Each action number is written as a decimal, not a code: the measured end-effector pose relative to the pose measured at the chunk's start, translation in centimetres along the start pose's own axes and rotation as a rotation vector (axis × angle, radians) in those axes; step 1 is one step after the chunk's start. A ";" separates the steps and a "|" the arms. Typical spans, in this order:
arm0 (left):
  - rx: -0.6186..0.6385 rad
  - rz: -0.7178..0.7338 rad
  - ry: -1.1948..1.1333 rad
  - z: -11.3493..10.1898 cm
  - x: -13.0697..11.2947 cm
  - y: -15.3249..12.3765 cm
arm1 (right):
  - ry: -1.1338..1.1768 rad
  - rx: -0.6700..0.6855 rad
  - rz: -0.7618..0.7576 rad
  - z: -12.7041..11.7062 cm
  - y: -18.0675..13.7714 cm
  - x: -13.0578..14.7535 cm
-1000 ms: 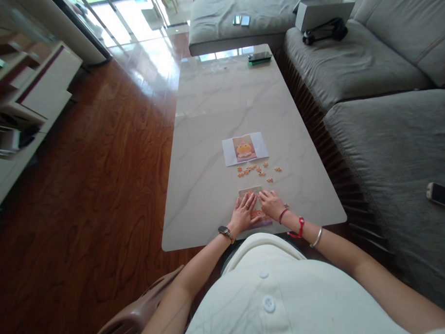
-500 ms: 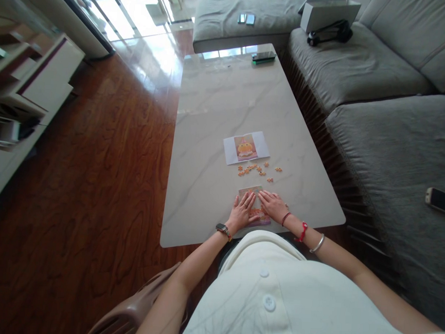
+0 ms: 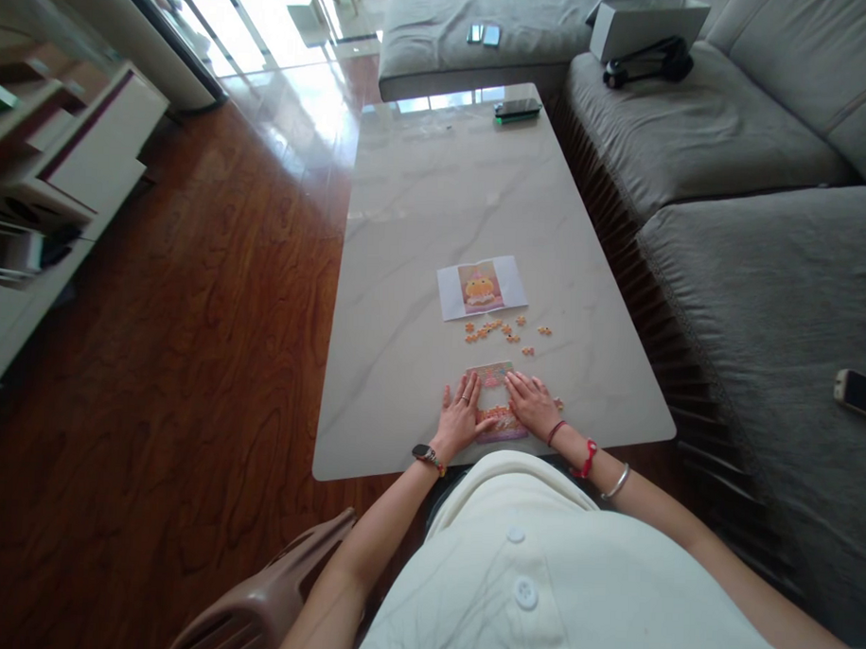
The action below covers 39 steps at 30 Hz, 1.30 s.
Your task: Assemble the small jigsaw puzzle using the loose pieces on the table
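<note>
A partly assembled jigsaw puzzle (image 3: 502, 422) lies near the table's front edge, with a gap in its middle where the table surface shows. My left hand (image 3: 459, 412) rests flat along the puzzle's left side, fingers stretched out and thumb toward the gap. Along the right side lies my right hand (image 3: 531, 404), its fingers extended onto the puzzle's upper right part. Several loose orange puzzle pieces (image 3: 508, 330) are scattered just beyond the puzzle. One more loose piece (image 3: 559, 404) shows beside my right hand. Behind them is a printed picture (image 3: 481, 286) of an orange figure on white paper.
The white marbled table (image 3: 423, 192) stretches away in front of me. A dark phone (image 3: 517, 109) lies at its far end. A grey sofa (image 3: 702, 145) borders the right side, with another phone (image 3: 860, 393) on it. A brown plastic chair (image 3: 267, 593) stands at lower left.
My left hand has slid left from over the puzzle's middle to its left edge, uncovering the gap. My right hand stays nearly in place. The view has shifted slightly.
</note>
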<state>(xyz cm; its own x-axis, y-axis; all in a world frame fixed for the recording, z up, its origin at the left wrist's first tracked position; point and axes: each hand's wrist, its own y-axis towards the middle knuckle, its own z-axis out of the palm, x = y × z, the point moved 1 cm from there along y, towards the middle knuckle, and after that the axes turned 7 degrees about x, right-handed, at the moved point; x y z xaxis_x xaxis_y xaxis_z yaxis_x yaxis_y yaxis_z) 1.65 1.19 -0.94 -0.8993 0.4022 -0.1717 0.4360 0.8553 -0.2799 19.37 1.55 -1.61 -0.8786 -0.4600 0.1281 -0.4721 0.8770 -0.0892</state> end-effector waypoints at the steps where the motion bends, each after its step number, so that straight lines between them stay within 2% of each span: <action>1: -0.003 0.000 -0.005 -0.1 0.1 0.0 | 0.010 0.001 0.002 -0.2 0.0 0.0; 5: -0.040 -0.054 -0.046 -0.5 0.8 -0.6 | 0.081 -0.053 0.073 -1.5 -1.0 -1.3; 9: -0.078 -0.156 -0.061 -0.7 1.8 -2.5 | 0.112 -0.104 0.277 -2.4 -4.2 -4.0; 14: -0.009 -0.044 -0.022 -0.3 1.4 -3.4 | 0.175 -0.008 0.287 -1.1 -7.1 -5.8; 18: 0.043 0.002 0.005 -0.1 1.0 -2.6 | 0.293 -0.025 0.283 -0.4 -6.8 -6.3; 23: 0.064 0.003 0.001 0.1 1.1 -2.3 | 0.450 -0.006 0.257 -1.0 -6.0 -6.8; 29: 0.054 0.003 -0.081 -0.1 1.2 -2.6 | 0.753 -0.049 0.345 -2.5 -4.6 -5.3; 32: -0.018 -0.021 -0.263 -0.9 1.2 -2.7 | 1.021 -0.046 0.370 -3.2 -3.1 -3.5; 35: -0.132 -0.088 -0.640 -1.8 0.8 -2.7 | 1.251 0.028 0.305 -3.7 -1.1 -1.3; 37: -0.121 -0.145 -0.966 -2.1 0.3 -2.5 | 1.306 0.078 0.277 -3.8 0.3 0.1; 39: -0.056 -0.177 -1.240 -2.3 -0.3 -2.2 | 1.322 0.122 0.253 -3.8 1.6 1.3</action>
<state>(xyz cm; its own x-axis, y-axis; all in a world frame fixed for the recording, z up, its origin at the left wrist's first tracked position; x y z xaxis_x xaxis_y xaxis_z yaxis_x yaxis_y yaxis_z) 0.87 -0.09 1.92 -0.2947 -0.2710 -0.9163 0.2829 0.8912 -0.3546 17.72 2.86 2.15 -0.2486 0.2480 0.9363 -0.3728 0.8677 -0.3288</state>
